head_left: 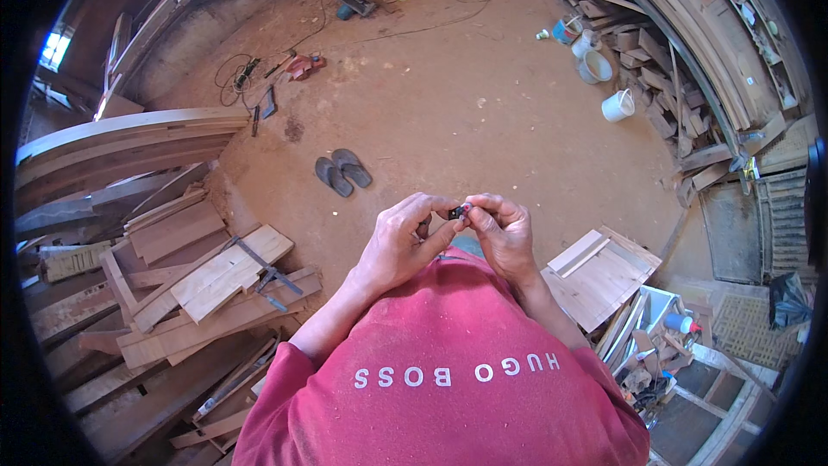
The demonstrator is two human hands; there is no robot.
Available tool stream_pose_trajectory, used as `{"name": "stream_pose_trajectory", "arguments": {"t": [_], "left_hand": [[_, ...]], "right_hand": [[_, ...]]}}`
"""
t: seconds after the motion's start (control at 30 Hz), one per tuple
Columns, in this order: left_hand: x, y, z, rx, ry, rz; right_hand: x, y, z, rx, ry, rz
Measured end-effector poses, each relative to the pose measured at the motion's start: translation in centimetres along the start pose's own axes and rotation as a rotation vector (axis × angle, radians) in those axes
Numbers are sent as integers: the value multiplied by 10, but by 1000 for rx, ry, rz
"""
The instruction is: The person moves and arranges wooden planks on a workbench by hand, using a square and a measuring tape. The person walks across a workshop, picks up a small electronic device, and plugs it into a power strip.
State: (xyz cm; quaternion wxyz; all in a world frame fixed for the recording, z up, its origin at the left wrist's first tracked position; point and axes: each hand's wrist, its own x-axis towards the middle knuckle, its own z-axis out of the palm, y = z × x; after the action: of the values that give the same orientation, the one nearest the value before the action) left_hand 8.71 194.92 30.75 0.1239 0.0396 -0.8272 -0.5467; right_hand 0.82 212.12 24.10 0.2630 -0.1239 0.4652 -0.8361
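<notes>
In front of my chest, both hands meet around a small dark object with a reddish bit (pixel 457 213); it is too small for me to tell its kind. My left hand (pixel 405 235) pinches its dark part between thumb and fingers. From the other side, my right hand (pixel 504 235) closes thumb and forefinger on the reddish end. Part of the object is hidden by the fingertips. Below the hands spreads the red shirt (pixel 448 319) I wear.
A pair of dark flip-flops (pixel 343 173) lies on the dusty floor ahead. Stacked boards (pixel 233 267), with a clamp (pixel 263 266) on top, fill the left. To the right are a wooden panel (pixel 601 276), a white bucket (pixel 617 105) and piled offcuts (pixel 660 86). Power tools (pixel 354 2) lie farther off.
</notes>
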Motion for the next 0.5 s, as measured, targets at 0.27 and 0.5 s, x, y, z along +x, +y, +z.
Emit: {"name": "stream_pose_trajectory", "arguments": {"t": [0.27,0.5], "left_hand": [[16,-18,-20,42,-22,8],[42,-36,-41,29,54,-38]], "right_hand": [[27,6,14,-97,-46,-22],[72,15,26,-222,-100,-31]]}}
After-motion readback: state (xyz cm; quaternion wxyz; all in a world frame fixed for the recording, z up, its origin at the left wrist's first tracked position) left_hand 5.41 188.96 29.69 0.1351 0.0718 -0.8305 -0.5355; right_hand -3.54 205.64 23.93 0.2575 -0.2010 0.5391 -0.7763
